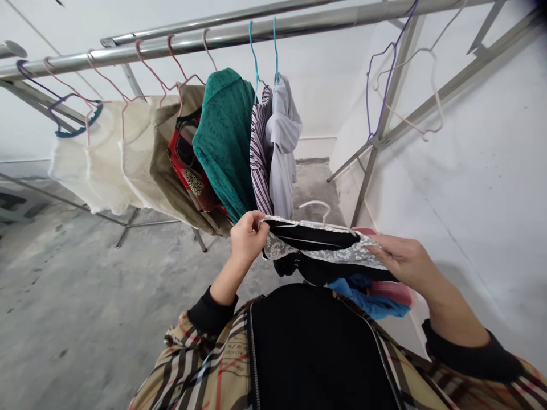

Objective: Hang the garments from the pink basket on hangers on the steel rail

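Observation:
A black garment with white lace trim (329,256) is stretched between my hands at waist height. My left hand (249,236) pinches its left end, and my right hand (405,259) grips the lace at its right end. Inside the garment's opening sits a white hanger (318,206), its hook standing up above the lace. The lower part of the garment is partly hidden against my black top.
A metal rail (171,46) runs across the top with several garments on hangers, including a green top (226,136), a striped shirt (260,154) and a pale grey garment (284,136). Bare purple (384,94) and pinkish hangers (436,91) hang right. Below, a pink basin (395,291) holds blue cloth (370,302).

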A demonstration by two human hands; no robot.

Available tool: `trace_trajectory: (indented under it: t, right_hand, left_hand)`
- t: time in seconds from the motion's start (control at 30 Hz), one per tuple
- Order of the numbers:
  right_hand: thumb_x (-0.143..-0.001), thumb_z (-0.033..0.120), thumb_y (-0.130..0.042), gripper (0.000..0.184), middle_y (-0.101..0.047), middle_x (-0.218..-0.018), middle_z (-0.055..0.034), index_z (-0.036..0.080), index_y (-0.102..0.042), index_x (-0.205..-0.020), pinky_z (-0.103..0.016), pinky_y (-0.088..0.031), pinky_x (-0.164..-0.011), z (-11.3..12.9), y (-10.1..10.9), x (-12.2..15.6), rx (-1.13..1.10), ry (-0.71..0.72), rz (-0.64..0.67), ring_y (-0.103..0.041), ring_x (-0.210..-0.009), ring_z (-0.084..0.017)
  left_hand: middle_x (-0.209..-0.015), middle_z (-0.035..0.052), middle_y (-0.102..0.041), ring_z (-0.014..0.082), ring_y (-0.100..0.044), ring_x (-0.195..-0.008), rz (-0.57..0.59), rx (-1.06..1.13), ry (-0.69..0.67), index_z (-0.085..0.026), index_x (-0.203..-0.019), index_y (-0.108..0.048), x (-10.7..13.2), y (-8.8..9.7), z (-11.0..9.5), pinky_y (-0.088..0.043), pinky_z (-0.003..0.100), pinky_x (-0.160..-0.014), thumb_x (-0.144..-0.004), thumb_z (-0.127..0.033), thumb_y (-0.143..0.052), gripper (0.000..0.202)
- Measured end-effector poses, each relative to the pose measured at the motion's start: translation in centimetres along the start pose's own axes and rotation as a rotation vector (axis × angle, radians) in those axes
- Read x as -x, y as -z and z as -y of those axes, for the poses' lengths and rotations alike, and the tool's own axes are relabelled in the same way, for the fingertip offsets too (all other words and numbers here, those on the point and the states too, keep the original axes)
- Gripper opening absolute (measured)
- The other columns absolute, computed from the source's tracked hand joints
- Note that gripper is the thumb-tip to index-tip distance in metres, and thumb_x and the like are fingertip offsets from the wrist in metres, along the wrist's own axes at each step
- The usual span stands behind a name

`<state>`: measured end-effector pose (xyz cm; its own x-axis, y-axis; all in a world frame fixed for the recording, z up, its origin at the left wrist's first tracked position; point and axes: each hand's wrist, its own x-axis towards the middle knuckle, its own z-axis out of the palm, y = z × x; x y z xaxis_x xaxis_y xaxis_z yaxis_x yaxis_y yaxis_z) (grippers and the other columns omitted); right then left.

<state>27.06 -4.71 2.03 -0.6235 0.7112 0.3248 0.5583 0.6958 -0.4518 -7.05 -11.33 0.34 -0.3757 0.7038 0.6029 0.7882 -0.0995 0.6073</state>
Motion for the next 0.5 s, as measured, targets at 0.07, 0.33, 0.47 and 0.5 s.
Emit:
trace_trajectory:
  t: [0.07,0.33,0.47,0.5]
  right_hand:
    - [-0.094,0.041,-0.049,0.03,-0.077,-0.097,-0.0006,0.026,-0.074,-0.101,-0.033,-0.057,-0.079,0.3,0.0,-0.2,0.008,0.011,0.057,-0.074,-0.088,-0.022]
    - [-0.093,0.041,-0.05,0.029,-0.078,-0.095,-0.0007,0.027,-0.074,-0.102,-0.032,-0.056,-0.078,0.1,-0.7,-0.6,-0.046,-0.005,0.059,-0.073,-0.085,-0.021]
    - [-0.094,0.039,-0.049,0.03,-0.077,-0.095,-0.0034,0.024,-0.074,-0.099,-0.032,-0.055,-0.075,-0.2,-0.8,-0.4,-0.02,-0.086,-0.068,-0.073,-0.085,-0.023]
    - [-0.093,0.04,-0.05,0.03,-0.077,-0.093,-0.0038,0.023,-0.074,-0.098,-0.033,-0.054,-0.074,-0.2,-0.7,-0.3,-0.016,-0.1,-0.096,-0.073,-0.084,-0.024]
  left_hand:
    - [-0.064,-0.0044,-0.059,0.0097,-0.054,-0.055,0.009,-0.022,0.015,-0.019,-0.086,-0.063,0.0,0.0,0.1,-0.045,0.021,-0.058,-0.072,-0.014,-0.055,0.016]
    - [-0.064,-0.0039,-0.059,0.0096,-0.055,-0.055,-0.015,-0.037,-0.028,-0.018,-0.086,-0.062,0.1,0.8,0.0,-0.046,0.021,-0.058,-0.073,-0.014,-0.055,0.016]
    - [-0.064,-0.0042,-0.059,0.0092,-0.056,-0.056,0.071,-0.02,-0.136,-0.019,-0.087,-0.063,1.0,0.9,-0.1,-0.046,0.02,-0.058,-0.073,-0.014,-0.056,0.016]
    - [-0.064,-0.0041,-0.059,0.009,-0.056,-0.056,0.111,-0.008,-0.167,-0.019,-0.088,-0.063,1.3,0.8,-0.2,-0.046,0.02,-0.057,-0.074,-0.014,-0.056,0.016]
